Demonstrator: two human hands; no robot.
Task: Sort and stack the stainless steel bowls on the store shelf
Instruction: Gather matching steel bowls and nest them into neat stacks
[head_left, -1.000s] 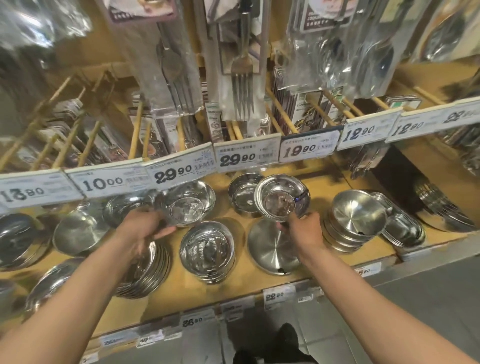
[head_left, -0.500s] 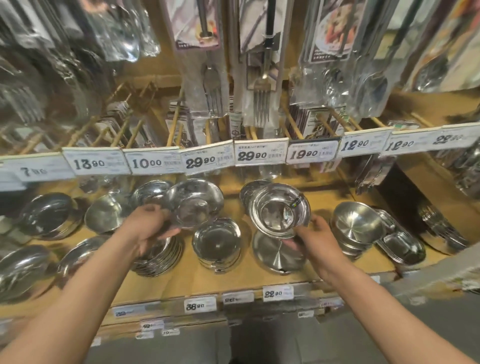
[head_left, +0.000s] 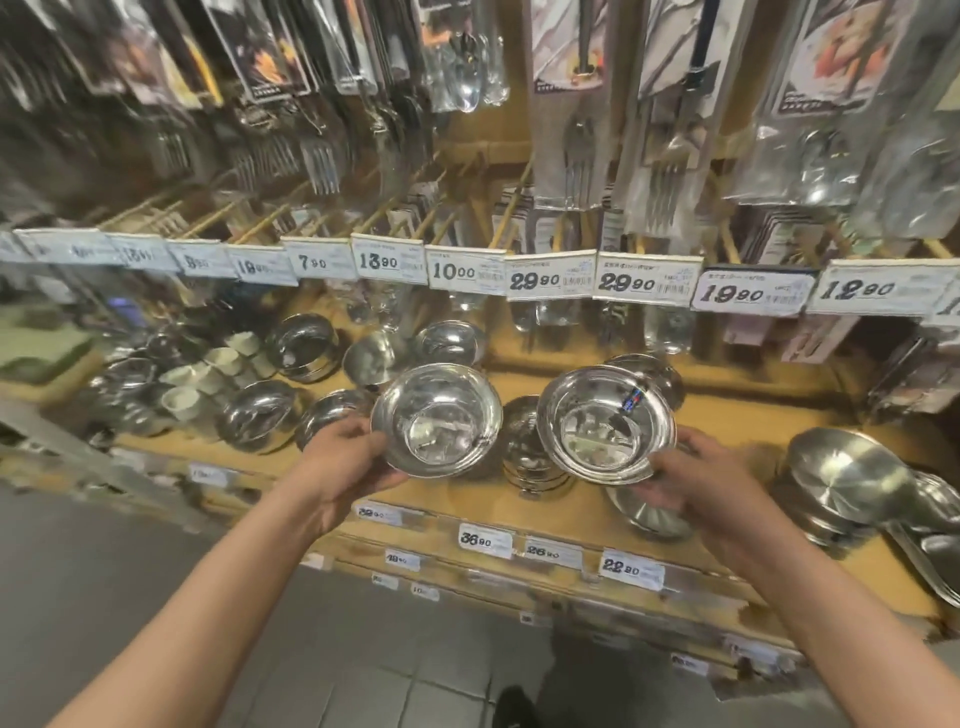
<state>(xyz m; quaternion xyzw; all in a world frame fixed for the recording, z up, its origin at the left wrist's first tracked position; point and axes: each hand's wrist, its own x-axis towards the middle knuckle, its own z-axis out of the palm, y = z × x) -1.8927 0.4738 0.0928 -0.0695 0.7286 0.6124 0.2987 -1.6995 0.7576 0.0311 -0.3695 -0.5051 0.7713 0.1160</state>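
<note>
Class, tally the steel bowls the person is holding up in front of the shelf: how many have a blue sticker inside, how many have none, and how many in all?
Bowl with blue sticker, held by the right hand: 1
Bowl without sticker, held by the left hand: 1
Total: 2

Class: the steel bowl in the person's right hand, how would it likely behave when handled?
The bowl looks thin, so probably light yet stiff. Its polished, mirror-like surface may be slippery against the right hand. Its rounded sides suggest it might rock if set down carelessly.
</note>
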